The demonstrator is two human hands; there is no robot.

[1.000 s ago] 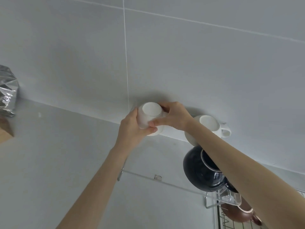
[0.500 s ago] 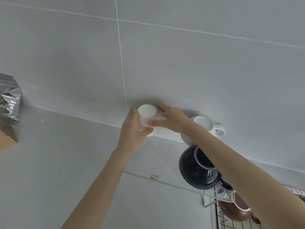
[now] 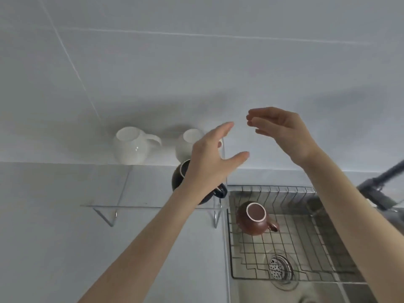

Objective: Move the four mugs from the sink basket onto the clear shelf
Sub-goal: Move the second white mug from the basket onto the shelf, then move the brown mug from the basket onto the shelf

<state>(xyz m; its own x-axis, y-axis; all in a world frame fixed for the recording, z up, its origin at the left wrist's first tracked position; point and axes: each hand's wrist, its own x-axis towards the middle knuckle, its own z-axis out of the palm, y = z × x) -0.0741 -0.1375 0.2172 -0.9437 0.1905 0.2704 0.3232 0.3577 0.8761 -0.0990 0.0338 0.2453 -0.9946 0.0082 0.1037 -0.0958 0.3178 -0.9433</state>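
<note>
Brown glazed ceramic mug (image 3: 254, 220), upside down, is the only one left in the wire sink basket (image 3: 306, 254); two white mugs (image 3: 131, 147) and a dark mug (image 3: 180, 180) sit on the clear acrylic shelf (image 3: 105, 204). Left hand (image 3: 209, 160) and right hand (image 3: 282, 132) hover open, empty. Next, judging by this: reach down and grip the brown mug.

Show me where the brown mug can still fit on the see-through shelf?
The clear shelf is bare along its left part, left of the white mug. The right end is crowded: second white mug and dark mug. The brown mug waits in the sink basket.
</note>
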